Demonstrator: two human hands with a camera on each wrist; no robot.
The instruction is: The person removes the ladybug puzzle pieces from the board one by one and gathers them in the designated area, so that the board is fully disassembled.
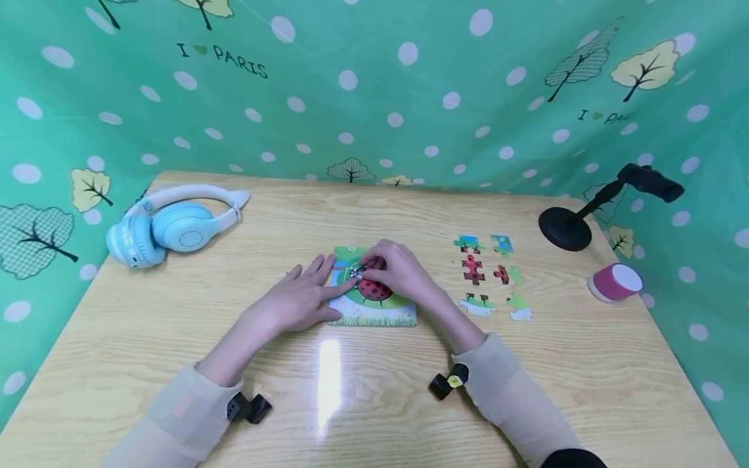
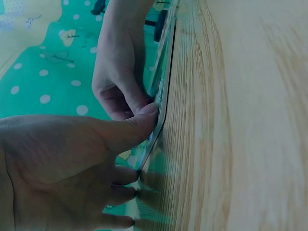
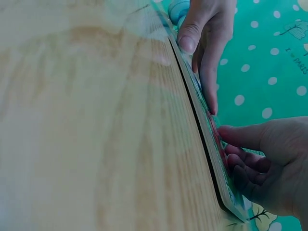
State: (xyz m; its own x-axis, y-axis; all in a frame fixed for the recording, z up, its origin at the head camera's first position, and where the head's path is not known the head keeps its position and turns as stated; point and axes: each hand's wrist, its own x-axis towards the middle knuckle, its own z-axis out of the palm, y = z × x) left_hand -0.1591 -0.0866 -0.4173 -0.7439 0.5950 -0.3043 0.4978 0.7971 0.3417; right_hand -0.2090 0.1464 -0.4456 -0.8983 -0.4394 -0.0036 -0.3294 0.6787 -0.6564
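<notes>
Square green ladybird puzzle board [image 1: 374, 311] sits mid wooden surface [image 1: 175, 325]. Left hand [image 1: 298, 296] flat, fingers straight, pressing board's left edge. Right hand [image 1: 398, 270] fingers curled, pinching a puzzle piece [image 1: 358, 272] on the board.

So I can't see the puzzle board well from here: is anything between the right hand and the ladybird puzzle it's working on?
Nothing visible. The right hand already rests its curled fingers on the ladybird puzzle. The left hand lies flat on the board's left edge, beside it, not in the way.
</notes>
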